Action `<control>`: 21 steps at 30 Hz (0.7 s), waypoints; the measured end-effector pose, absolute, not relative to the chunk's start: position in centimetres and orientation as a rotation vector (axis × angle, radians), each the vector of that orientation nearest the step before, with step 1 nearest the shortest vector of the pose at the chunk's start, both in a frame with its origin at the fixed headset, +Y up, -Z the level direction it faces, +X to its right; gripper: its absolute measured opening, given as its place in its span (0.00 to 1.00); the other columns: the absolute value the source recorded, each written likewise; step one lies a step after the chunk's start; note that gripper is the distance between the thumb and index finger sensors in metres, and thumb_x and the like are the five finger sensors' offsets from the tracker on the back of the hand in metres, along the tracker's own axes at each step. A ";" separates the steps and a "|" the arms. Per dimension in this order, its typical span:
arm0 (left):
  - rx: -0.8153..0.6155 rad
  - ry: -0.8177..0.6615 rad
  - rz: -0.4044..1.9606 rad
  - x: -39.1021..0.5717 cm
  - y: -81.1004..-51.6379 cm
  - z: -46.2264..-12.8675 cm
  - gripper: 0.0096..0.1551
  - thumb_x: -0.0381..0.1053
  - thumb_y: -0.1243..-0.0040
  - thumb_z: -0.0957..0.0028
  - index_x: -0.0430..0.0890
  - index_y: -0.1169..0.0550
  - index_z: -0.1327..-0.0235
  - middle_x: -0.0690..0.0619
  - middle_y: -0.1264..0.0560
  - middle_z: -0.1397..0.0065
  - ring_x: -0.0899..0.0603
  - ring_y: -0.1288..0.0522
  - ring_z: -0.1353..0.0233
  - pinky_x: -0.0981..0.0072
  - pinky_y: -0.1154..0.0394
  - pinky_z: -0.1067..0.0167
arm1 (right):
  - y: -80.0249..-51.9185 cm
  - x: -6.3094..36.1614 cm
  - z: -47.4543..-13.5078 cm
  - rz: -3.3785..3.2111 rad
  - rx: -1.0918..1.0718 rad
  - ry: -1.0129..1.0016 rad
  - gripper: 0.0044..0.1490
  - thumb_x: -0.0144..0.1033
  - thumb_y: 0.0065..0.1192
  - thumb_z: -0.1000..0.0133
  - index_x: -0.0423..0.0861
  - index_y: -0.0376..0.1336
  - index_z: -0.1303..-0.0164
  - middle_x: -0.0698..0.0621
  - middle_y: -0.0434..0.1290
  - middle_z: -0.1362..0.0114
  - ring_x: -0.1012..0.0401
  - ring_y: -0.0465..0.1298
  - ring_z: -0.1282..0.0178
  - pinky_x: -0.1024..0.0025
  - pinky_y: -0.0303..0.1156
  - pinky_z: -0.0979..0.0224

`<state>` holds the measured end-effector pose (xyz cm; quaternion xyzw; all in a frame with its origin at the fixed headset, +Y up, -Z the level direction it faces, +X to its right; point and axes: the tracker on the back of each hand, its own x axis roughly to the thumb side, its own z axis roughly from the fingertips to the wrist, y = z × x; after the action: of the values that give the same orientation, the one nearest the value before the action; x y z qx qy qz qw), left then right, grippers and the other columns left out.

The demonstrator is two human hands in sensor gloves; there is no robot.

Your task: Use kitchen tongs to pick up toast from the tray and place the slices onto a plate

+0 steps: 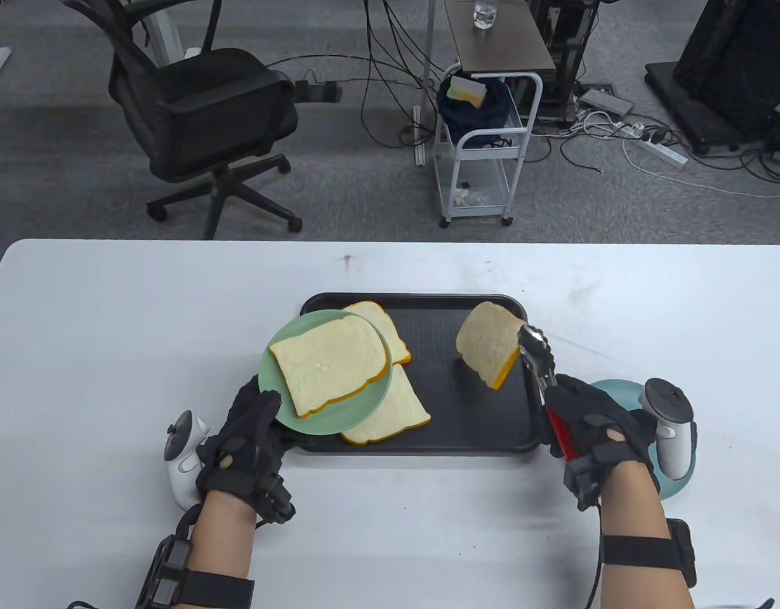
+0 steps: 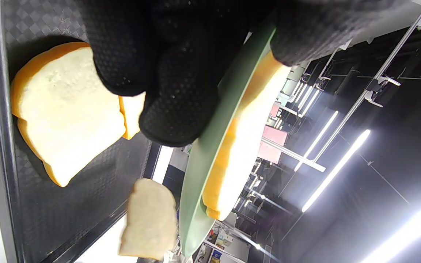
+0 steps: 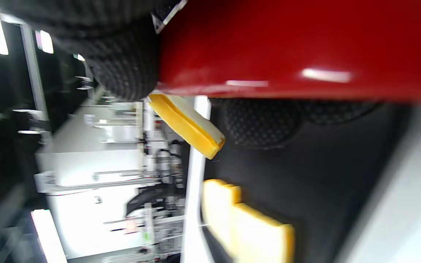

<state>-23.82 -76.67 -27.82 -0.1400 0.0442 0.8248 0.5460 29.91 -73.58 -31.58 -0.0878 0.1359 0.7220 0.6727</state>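
Gloved left hand [image 1: 247, 444] grips the green plate [image 1: 275, 380], one slice [image 1: 329, 371] aboard, above two more on the tray [image 1: 440, 380]. Right hand [image 1: 602, 438], fingers squeezing tongs [image 1: 539, 365], pinches a tilted slice [image 1: 485, 346] by its edge; it could slip.

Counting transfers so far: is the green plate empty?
No, the green plate, held by the left hand, already carries one toast slice.

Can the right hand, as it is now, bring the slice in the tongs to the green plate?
Probably yes. The right hand holds the tongs with the slice lifted; only open tray lies between it and the green plate.
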 end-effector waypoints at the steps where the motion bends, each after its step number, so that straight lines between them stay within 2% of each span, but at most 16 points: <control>1: -0.333 0.104 1.956 -23.8 -76.7 -27.8 0.36 0.60 0.42 0.43 0.62 0.46 0.27 0.52 0.27 0.25 0.45 0.10 0.48 0.54 0.19 0.40 | -73.2 29.6 -31.4 1.587 -0.179 0.291 0.40 0.51 0.69 0.43 0.48 0.58 0.23 0.39 0.77 0.37 0.47 0.86 0.56 0.54 0.84 0.55; 6: -0.334 0.104 1.957 -23.8 -76.7 -27.8 0.36 0.60 0.42 0.43 0.62 0.46 0.27 0.52 0.27 0.25 0.45 0.10 0.48 0.53 0.19 0.40 | -70.8 26.7 -30.8 1.423 0.039 0.223 0.40 0.51 0.68 0.43 0.47 0.58 0.23 0.39 0.77 0.37 0.47 0.86 0.56 0.54 0.84 0.55; 12: -0.336 0.101 1.953 -23.7 -76.7 -27.8 0.36 0.60 0.42 0.43 0.62 0.47 0.27 0.52 0.27 0.25 0.45 0.10 0.47 0.53 0.19 0.40 | -69.4 22.1 -29.8 1.357 0.235 0.316 0.40 0.51 0.67 0.43 0.47 0.58 0.23 0.39 0.77 0.37 0.47 0.86 0.55 0.54 0.84 0.55; 16: -0.336 0.099 1.953 -23.7 -76.8 -27.9 0.36 0.60 0.42 0.43 0.62 0.47 0.27 0.52 0.28 0.25 0.45 0.10 0.47 0.54 0.19 0.40 | -70.0 19.0 -29.3 1.382 0.289 0.432 0.40 0.51 0.67 0.43 0.47 0.58 0.23 0.39 0.77 0.37 0.47 0.87 0.55 0.54 0.84 0.55; 21: -0.338 0.089 1.948 -23.6 -76.8 -27.9 0.37 0.60 0.42 0.43 0.62 0.46 0.27 0.52 0.27 0.25 0.45 0.11 0.47 0.53 0.19 0.40 | -72.4 15.9 -29.0 1.471 0.254 0.557 0.41 0.51 0.67 0.43 0.47 0.57 0.23 0.39 0.77 0.37 0.47 0.87 0.55 0.53 0.84 0.55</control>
<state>-23.64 -76.78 -27.89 -0.1429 0.0377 0.8227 0.5489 15.94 -72.41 -28.98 0.1140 0.2501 0.6602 0.6990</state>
